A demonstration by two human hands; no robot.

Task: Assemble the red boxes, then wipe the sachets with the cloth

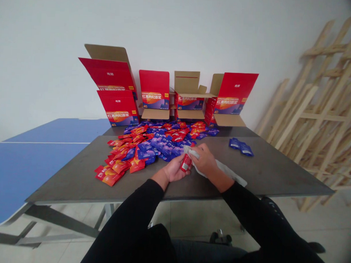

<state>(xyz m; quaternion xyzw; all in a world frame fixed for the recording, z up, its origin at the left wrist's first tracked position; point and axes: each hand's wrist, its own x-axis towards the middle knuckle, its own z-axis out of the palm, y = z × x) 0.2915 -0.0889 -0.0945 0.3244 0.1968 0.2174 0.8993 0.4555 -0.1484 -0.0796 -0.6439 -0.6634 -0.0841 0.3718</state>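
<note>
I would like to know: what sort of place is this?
Perhaps a multipurpose workroom: a grey table holds pouches and open cartons, a white-lined blue table stands at the left, and wooden frames stand at the right.

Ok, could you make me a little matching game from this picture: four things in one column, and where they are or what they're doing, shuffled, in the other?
Things:
1. Left hand
2. Wooden frames
3. Right hand
4. Separate pair of blue packets

Places and states:
A. Gripping a white cloth-like strip
B. On the dark table, right of the big mixed pile
C. Holding a red packet
D. Standing off to the right of the table

Right pairs: 1-C, 2-D, 3-A, 4-B
</note>
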